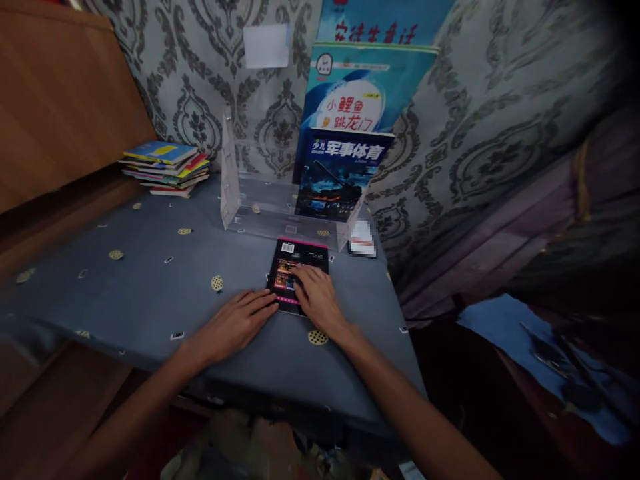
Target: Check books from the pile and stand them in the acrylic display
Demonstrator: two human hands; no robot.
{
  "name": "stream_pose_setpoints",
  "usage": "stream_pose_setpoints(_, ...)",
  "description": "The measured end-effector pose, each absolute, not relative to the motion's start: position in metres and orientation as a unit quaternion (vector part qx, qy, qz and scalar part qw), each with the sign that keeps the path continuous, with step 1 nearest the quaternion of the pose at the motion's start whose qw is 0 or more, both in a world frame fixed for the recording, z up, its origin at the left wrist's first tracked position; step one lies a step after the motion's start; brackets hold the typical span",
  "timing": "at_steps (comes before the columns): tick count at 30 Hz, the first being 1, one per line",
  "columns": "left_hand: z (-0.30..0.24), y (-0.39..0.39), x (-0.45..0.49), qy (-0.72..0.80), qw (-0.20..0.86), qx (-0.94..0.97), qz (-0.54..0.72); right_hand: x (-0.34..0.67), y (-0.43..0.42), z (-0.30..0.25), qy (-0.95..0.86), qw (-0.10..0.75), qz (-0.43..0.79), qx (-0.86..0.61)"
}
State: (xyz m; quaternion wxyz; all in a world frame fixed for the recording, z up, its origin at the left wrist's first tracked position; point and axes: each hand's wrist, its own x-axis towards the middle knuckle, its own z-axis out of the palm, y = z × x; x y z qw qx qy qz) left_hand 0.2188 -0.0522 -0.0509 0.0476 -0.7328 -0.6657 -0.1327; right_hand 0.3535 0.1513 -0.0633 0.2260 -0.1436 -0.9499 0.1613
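Observation:
A small black book (300, 253) with a pink edge, a barcode and little pictures lies flat on the table (150, 267) in front of me. My right hand (316, 293) rests on top of it, with the fingers stretched out over the cover. Beside its lower left edge, my left hand (245, 319) lies flat on the cloth, fingertips touching or close to the book's edge. Just behind stands a clear acrylic book rack (265, 217). At the rack's right side, upright books lean, the front one a dark blue book (333, 177) with white Chinese lettering.
Taller teal books (370, 73) rise behind the blue one. A pile of thin books (167, 163) sits at the back left, near a wooden cabinet (60, 93). A small blurred white and black item (363, 240) is right of the rack. Patterned curtain (270, 100) hangs behind.

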Motion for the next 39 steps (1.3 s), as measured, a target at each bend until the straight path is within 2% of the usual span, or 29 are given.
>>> stream_pose_setpoints(4, -0.055, -0.058, 0.218, -0.672, 0.067, -0.722, -0.149, 0.352, 0.149, -0.06, -0.962, 0.206, 0.129, -0.123)
stream_pose_setpoints(9, -0.059, -0.057, 0.222, -0.675, 0.075, -0.715, -0.168, 0.345, 0.144, -0.056, -0.983, 0.154, 0.103, 0.005)
stream_pose_setpoints(13, -0.06, -0.057, 0.223, -0.677, 0.076, -0.71, -0.177, 0.34, 0.145, -0.052, -0.984, 0.142, 0.102, 0.029)
stream_pose_setpoints(30, -0.055, -0.058, 0.226, -0.688, 0.058, -0.7, -0.182, 0.289, 0.18, -0.044, -0.989, 0.098, 0.094, -0.056)
stream_pose_setpoints(39, -0.056, -0.056, 0.225, -0.691, 0.07, -0.698, -0.177, 0.281, 0.194, -0.049, -0.984, 0.104, 0.12, -0.078)
